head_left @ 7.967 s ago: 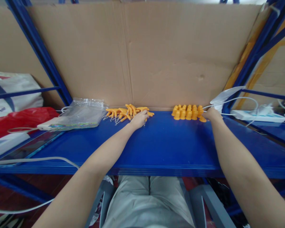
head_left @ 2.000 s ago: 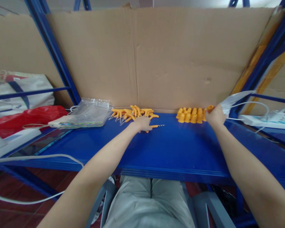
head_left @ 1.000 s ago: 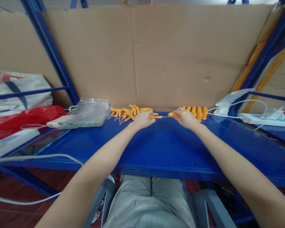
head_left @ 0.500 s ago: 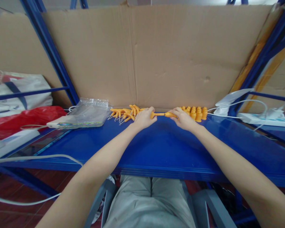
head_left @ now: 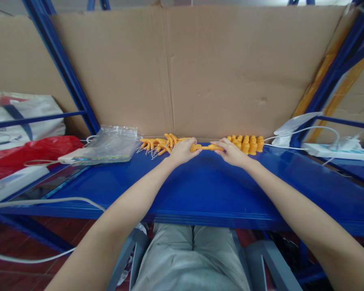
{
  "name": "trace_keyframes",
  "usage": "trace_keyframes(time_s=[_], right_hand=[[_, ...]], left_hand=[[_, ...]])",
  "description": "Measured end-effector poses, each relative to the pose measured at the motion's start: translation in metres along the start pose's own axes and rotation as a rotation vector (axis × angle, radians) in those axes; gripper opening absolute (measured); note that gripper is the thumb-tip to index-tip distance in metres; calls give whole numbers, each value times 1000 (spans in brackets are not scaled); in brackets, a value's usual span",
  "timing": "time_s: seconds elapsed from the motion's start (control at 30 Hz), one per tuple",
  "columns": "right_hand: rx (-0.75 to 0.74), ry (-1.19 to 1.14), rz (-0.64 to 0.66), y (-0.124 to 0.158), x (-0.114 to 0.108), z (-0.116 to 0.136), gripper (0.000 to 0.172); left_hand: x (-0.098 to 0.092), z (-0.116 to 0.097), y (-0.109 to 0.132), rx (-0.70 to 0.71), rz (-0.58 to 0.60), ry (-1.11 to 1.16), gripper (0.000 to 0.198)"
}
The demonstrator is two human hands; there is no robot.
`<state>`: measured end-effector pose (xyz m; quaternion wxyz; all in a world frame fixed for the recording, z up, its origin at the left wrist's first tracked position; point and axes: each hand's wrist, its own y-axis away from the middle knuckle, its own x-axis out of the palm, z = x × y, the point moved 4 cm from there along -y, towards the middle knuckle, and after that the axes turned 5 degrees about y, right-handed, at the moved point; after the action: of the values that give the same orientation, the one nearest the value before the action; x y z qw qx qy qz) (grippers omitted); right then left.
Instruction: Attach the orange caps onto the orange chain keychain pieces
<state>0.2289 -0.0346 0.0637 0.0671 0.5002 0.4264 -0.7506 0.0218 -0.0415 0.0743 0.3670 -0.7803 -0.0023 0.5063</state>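
Hands meet at the bench's back edge; left hand (head_left: 183,151) and right hand (head_left: 230,151) are clenched on one orange piece (head_left: 206,147); judged light, stiff plastic, best pinched at its ends.

Both arms stretched forward, converging. The left hand (head_left: 183,150) and right hand (head_left: 230,150) lay near each other, fingers curled in a closed grip.
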Motion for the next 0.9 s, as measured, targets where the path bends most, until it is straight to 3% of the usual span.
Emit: trace_keyframes(time_s=[0.23, 0.63, 0.9], right_hand=[[44, -62, -45, 1, -10, -5, 41], [272, -587, 55, 3, -3, -16, 37], [458, -640, 91, 4, 0, -9, 30]], left_hand=[[-2, 2, -1, -19, -7, -23, 24], [-2, 5, -2, 39, -11, -19, 24], [0, 5, -2, 24, 5, -36, 24]])
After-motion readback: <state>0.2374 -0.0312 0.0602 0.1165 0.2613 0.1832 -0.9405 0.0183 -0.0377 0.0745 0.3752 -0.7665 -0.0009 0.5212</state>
